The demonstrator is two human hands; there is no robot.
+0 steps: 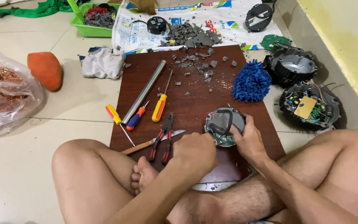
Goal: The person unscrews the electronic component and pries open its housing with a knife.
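I sit cross-legged at a dark brown board point(195, 103) on the floor. My right hand point(251, 141) grips a round grey electronic module point(224, 123) with a green circuit board showing at its lower edge. My left hand point(193, 151) is closed into a fist against the module's left side; whatever it holds is hidden. Beside the left hand lie red-handled pliers point(162, 139) and a knife point(152, 143).
On the board lie a steel rod point(144, 91), three screwdrivers point(159, 107) point(136, 117) point(114, 115), grey fragments point(195, 62) and a blue mop head point(251, 81). Opened round modules point(309, 105) point(293, 64) sit right. A green tray point(94, 18), cloth point(103, 62), an orange lump point(45, 69) and a copper-wire bag point(5, 89) lie left.
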